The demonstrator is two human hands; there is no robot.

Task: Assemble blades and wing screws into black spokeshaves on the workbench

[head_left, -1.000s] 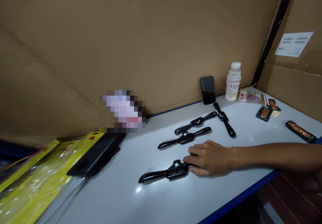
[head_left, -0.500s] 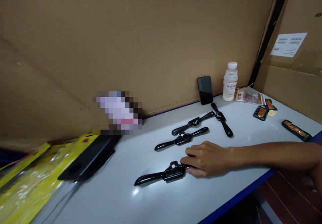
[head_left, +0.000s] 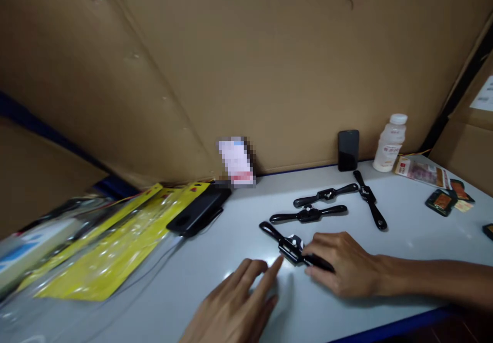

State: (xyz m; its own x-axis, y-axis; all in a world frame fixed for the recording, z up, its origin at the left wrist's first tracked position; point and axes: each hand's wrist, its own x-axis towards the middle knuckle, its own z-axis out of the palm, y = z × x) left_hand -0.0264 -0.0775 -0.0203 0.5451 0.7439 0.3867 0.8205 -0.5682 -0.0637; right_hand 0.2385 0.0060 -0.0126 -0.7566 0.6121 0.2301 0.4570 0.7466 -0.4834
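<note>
Turned since the earlier frame, the held spokeshave (head_left: pixel 289 250) now points its free handle (head_left: pixel 270 230) towards 10 o'clock instead of 8, and the left hand (head_left: pixel 233 304) has come into view. With that tool as the dial's centre, the left hand is nearest, at 8 o'clock, fingers spread and holding nothing; its forefinger is at the body's near edge, though contact cannot be told. At 3 o'clock the right hand (head_left: pixel 342 261) pinches the other handle between thumb and fingers, over the tabletop (head_left: pixel 154 317). To do this well, I judge, the right hand should keep to its handle and the left fingers should stay clear of the mouth, where a blade would sit. Hands number two; spokeshaves four, the others being the middle spokeshave (head_left: pixel 309 215) and far spokeshave (head_left: pixel 327 194) at 1 o'clock, and the crosswise spokeshave (head_left: pixel 367 195) at 2. Yellow packaging (head_left: pixel 103 281), hard to count, spreads at 9; one flat black device (head_left: pixel 196 212) lies at 10. Three small dark packets (head_left: pixel 441 202) are around 2 to 3, one cut off by the view's edge. Farthest stand one phone (head_left: pixel 348 150) at 1 and one bottle (head_left: pixel 391 145) at 2.
</note>
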